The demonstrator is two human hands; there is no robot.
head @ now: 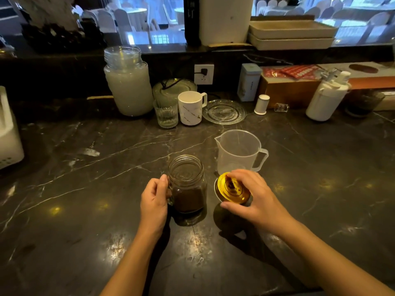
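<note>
Glass mason-jar mug with handle (188, 184), lidless, about a third full of dark brown matter; it stands upright on the dark veined stone countertop (85, 178), near the middle of its near edge.

Surroundings: clear plastic measuring jug (239, 150), upright, just behind the right hand and to the right of the mug, spout to the left. Along the far edge, left to right:
- large glass jar of cloudy pale liquid (128, 86);
- ribbed glass tumbler (166, 114);
- white marbled ceramic mug (190, 108);
- round cut-glass dish (224, 112);
- pale blue tin (249, 82);
- small white cylindrical shaker (261, 104);
- brown cardboard box (288, 90);
- white plastic bottle with spout (327, 97).

White appliance (7, 133) at the left edge. Nothing stands between the hands and the mug.

Position: mug sits between the two hands, touching the left, apart from the right. Round gold metal lid (232, 190) is just right of the mug, not touching it, and in front of the jug.

Left hand (155, 201): fingers curled round the mug's handle from the left, thumb on top, forearm coming in from the near edge. Right hand (254, 195): arched over the lid, pinching its rim between fingertips and thumb. The lid is tilted, gold face up and toward the mug; whether it touches the countertop cannot be told.
</note>
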